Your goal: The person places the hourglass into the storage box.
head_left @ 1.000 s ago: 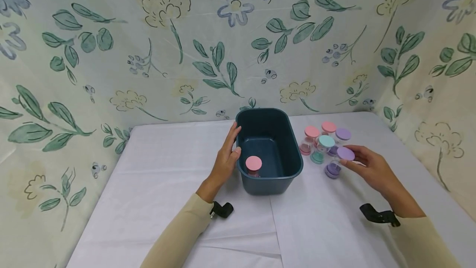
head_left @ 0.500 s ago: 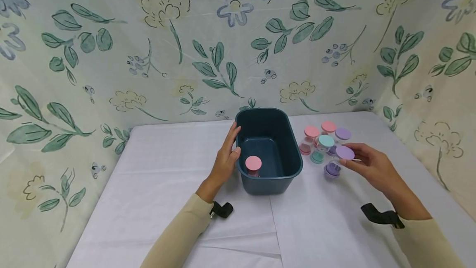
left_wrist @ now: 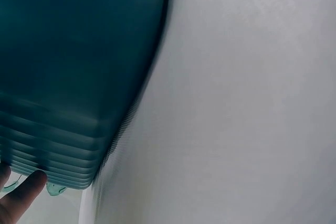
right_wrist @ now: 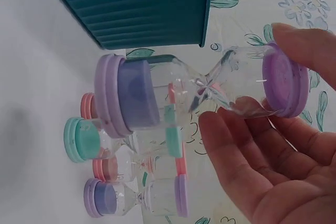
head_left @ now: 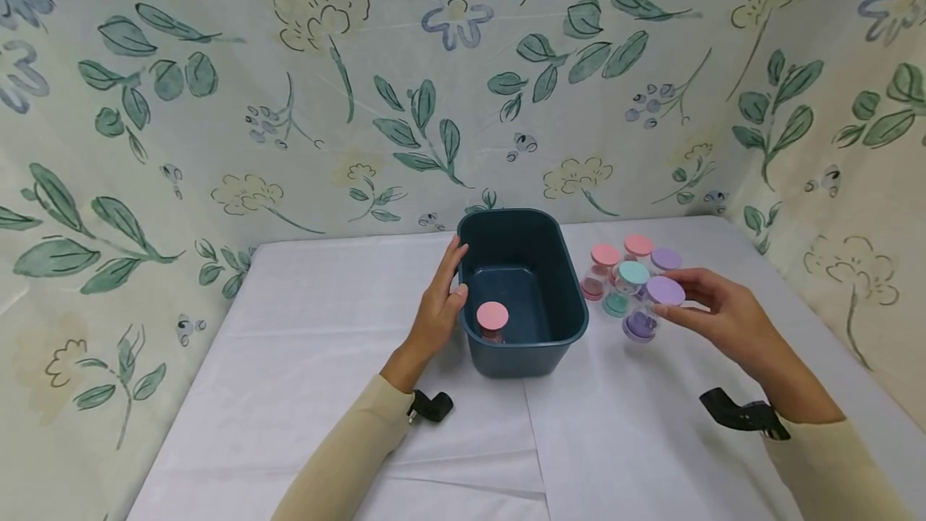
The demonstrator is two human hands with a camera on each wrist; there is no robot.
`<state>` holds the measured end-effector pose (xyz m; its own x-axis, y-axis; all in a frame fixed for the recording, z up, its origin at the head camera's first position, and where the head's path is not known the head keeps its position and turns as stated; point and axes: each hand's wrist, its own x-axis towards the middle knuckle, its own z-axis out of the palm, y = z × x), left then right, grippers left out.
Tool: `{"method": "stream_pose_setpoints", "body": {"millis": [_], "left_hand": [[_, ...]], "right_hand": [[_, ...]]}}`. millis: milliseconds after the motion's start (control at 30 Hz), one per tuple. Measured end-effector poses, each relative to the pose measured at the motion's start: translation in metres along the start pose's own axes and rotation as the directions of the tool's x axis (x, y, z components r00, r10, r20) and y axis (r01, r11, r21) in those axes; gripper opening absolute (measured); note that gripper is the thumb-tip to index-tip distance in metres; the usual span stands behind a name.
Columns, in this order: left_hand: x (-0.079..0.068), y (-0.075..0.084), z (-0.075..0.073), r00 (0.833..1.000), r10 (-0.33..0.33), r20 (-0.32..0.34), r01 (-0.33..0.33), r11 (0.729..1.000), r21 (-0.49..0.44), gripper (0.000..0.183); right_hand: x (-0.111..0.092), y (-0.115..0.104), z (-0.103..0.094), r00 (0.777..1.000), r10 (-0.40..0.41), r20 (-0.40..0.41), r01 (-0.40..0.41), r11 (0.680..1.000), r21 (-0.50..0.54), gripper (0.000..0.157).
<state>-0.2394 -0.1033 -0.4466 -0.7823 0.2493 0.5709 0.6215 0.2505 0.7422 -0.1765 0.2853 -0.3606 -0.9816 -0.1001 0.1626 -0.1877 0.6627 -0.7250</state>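
My right hand (head_left: 731, 320) grips a purple-capped hourglass (head_left: 664, 291) by its upper part, thumb on one side and fingers on the other. In the right wrist view, purple sand (right_wrist: 137, 94) fills its lower bulb, and that end hangs off the table. My left hand (head_left: 436, 312) lies along the left side of a dark teal bin (head_left: 522, 362), fingers extended against its wall and thumb at the rim. Left wrist view: fingertips (left_wrist: 34, 180) touch the ribbed bin wall. Inside the bin, near its front left corner, stands a pink-capped hourglass (head_left: 493, 315).
Right of the bin, a teal hourglass (head_left: 633, 272), two pink ones, the nearer a pink hourglass (head_left: 604, 256), and another purple hourglass (head_left: 665, 258) stand close together on the white tablecloth (head_left: 325, 360). Floral fabric (head_left: 463, 103) hangs behind the table and along its sides.
The right hand has lifted the purple hourglass and brought it slightly left. The left hand and the bin have stayed in place.
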Motion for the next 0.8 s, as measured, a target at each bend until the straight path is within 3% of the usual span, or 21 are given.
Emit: {"method": "stream_pose_setpoints", "body": {"millis": [600, 800], "left_hand": [[0.001, 0.000, -0.001, 1.000, -0.007, 0.002, 0.007, 1.000, -0.011, 0.064], [0.001, -0.002, -0.001, 1.000, 0.003, 0.001, -0.003, 1.000, -0.016, 0.060]], "right_hand": [[0.014, -0.034, -0.007, 0.996, -0.087, 0.010, 0.087, 0.996, 0.031, 0.050], [0.018, -0.046, -0.008, 0.996, -0.083, 0.015, 0.082, 0.996, 0.043, 0.050]]}}
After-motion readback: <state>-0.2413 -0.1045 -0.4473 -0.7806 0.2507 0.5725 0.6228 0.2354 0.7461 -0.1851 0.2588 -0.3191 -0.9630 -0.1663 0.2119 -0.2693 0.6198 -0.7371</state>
